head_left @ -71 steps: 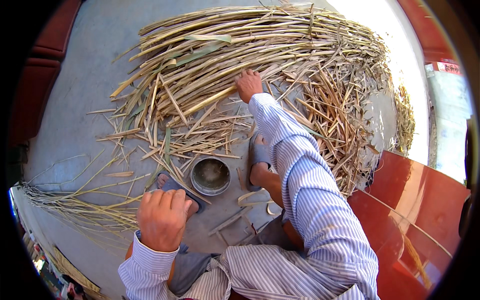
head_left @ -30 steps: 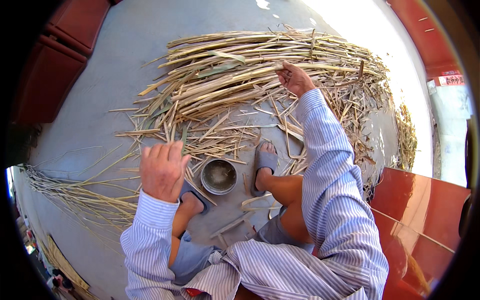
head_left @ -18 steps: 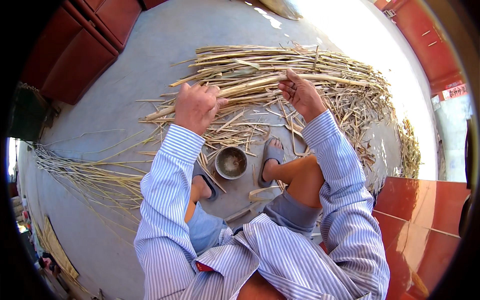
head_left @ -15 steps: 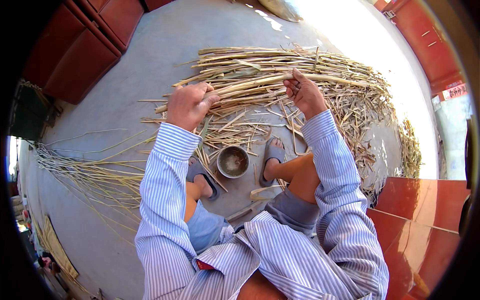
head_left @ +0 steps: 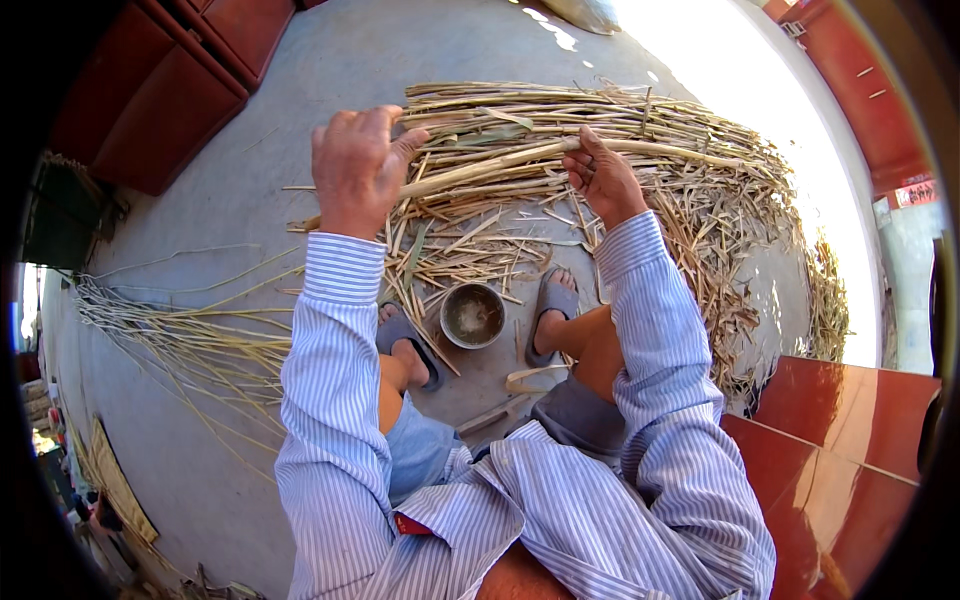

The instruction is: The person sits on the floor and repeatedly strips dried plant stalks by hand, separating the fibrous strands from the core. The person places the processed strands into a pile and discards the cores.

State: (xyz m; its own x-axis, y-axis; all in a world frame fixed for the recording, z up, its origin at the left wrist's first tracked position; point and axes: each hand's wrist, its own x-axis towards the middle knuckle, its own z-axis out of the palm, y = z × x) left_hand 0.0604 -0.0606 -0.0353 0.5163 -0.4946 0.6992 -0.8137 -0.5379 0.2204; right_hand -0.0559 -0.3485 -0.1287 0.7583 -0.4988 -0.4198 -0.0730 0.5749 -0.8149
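Gripping one pale cane stalk, left hand and right hand close their fingers around it.

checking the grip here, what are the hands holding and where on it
Both hold one long pale cane stalk lifted over the pile: the left hand near its left end, the right hand farther along, around mid-length.

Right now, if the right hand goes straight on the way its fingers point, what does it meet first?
The right hand, shut on a long stalk, points up and away. Next in line is probably the pile of dry stalks on the floor, though depth is unclear.
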